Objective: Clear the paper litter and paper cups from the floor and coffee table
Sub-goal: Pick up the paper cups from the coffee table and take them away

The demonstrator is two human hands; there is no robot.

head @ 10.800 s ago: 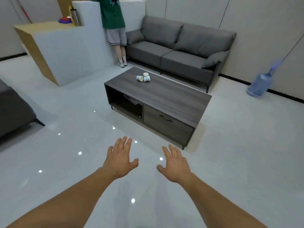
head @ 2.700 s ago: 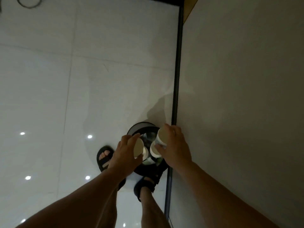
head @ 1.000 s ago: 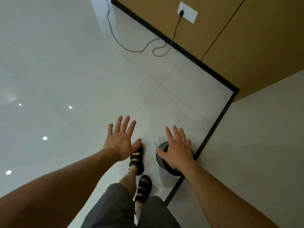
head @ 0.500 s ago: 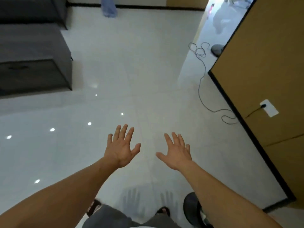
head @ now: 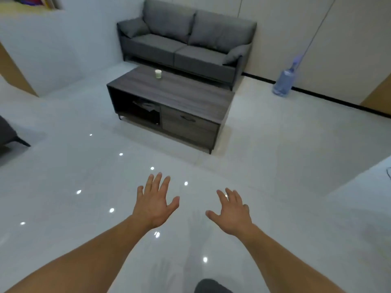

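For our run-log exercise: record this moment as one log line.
left hand: open, empty | right hand: open, empty | paper cup: upright on coffee table | status: uncollected

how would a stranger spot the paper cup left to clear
Find the grey fabric sofa against the far wall; a low dark wooden coffee table stands before it. Near the tabletop's far left corner stands a small pale paper cup, upright, the only object on top.
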